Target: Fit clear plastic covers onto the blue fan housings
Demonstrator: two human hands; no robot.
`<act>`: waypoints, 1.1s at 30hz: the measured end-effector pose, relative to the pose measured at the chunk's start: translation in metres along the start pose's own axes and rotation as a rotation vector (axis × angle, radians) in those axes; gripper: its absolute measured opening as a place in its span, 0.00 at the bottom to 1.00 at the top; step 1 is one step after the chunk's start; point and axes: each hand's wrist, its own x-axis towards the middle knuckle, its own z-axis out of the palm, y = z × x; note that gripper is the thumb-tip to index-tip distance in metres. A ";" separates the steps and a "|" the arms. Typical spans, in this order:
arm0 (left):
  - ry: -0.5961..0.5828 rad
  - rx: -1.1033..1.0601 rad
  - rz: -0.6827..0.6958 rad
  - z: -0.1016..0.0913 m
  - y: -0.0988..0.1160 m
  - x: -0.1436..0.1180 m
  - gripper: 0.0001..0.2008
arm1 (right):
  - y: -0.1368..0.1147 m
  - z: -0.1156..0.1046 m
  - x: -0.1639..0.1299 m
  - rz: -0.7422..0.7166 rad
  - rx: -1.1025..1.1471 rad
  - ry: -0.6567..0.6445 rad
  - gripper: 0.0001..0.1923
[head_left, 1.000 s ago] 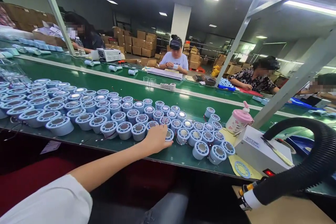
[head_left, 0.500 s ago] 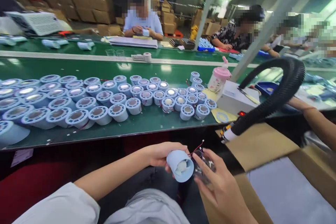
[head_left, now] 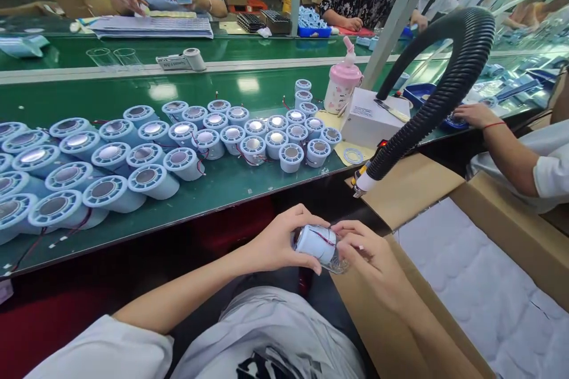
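Note:
My left hand (head_left: 282, 243) is wrapped round a light-blue cylindrical housing (head_left: 313, 241), now lying on its side above my lap. A thin red and black wire runs along its surface. At the housing's right end sits a clear ribbed plastic cover (head_left: 340, 265), with my right hand (head_left: 371, 254) closed on it. The right fingertips also touch the housing near the wire's small white connector. How deep the cover fits over the housing is hidden by the fingers. Similar light-blue housings (head_left: 149, 180) stand in rows on the green table (head_left: 213, 195).
A black flexible hose (head_left: 444, 89) arches from a white box (head_left: 368, 115), its tip above the cardboard box (head_left: 411, 189) holding white sheeting (head_left: 489, 284). A pink-lidded cup (head_left: 342, 86) stands behind. Co-workers sit opposite; another person's hand (head_left: 478, 113) is at right.
The housing has turned from open end facing me to lying sideways. My right hand has brought the clear cover against its end. The view has shifted down and right.

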 end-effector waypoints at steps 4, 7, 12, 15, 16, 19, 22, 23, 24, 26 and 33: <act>-0.046 -0.013 0.055 0.004 -0.009 -0.002 0.34 | 0.009 -0.004 0.003 0.096 0.230 0.068 0.18; -0.135 -0.196 -0.005 0.005 -0.004 -0.003 0.35 | 0.015 -0.010 0.003 0.125 0.400 0.042 0.17; -0.116 -0.570 -0.241 0.009 0.004 -0.008 0.34 | 0.016 -0.011 -0.009 -0.098 0.142 -0.021 0.16; -0.143 -0.672 -0.325 0.010 0.006 -0.011 0.37 | 0.015 -0.009 -0.019 -0.198 -0.082 -0.002 0.22; -0.156 -0.660 -0.325 0.009 0.007 -0.012 0.37 | 0.014 -0.008 -0.022 -0.200 -0.084 -0.007 0.22; -0.154 -0.554 -0.243 0.006 0.010 -0.012 0.38 | 0.012 -0.008 -0.026 -0.139 0.009 -0.030 0.22; -0.140 -0.470 -0.148 0.003 0.014 -0.013 0.36 | 0.008 -0.008 -0.027 -0.070 0.118 -0.052 0.23; -0.139 -0.451 -0.122 0.002 0.016 -0.013 0.36 | 0.007 -0.008 -0.027 -0.051 0.144 -0.059 0.23; -0.138 -0.435 -0.100 0.002 0.017 -0.014 0.36 | 0.006 -0.009 -0.027 -0.031 0.164 -0.067 0.23; -0.135 -0.404 -0.066 0.001 0.018 -0.015 0.35 | 0.004 -0.009 -0.028 0.013 0.197 -0.085 0.24; -0.148 -0.338 0.008 -0.002 0.019 -0.016 0.35 | 0.004 -0.009 -0.029 0.156 0.422 -0.130 0.24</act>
